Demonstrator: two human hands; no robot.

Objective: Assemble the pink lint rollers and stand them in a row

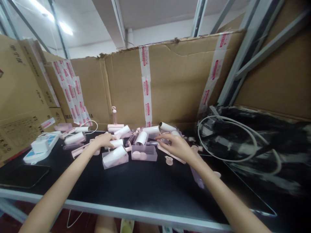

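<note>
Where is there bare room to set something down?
Black tabletop between the lilac tray and metal front edge is bare; a narrower patch lies between the phone and left forearm. White tubes crowd the left hand and right hand.

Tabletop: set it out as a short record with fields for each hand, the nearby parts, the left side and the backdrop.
Left hand: beside a white tube; contact unclear
Right hand: above a pink strip; grip unclear
Front box: holds pink discs
Left side: power strip, dark slab
Backdrop: taped cardboard
</note>
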